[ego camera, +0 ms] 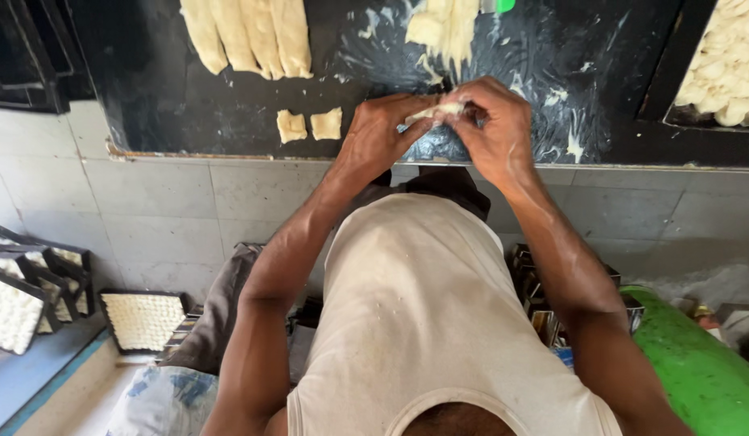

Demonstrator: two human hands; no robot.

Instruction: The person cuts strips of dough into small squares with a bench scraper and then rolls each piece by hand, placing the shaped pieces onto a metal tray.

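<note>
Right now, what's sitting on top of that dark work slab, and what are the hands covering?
On the dark slab lie long dough strips, two small cut dough squares and a dough lump. The left hand and right hand pinch a dough piece; the slab beneath them is hidden.

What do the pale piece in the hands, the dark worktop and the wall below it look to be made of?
Piece held by left hand and right hand: soft dough, matt cream, pinched out of shape. Worktop: probably dark stone or coated slab, glossy with greasy white smears. Wall: grey tiles, dull, grout lines visible.
</note>
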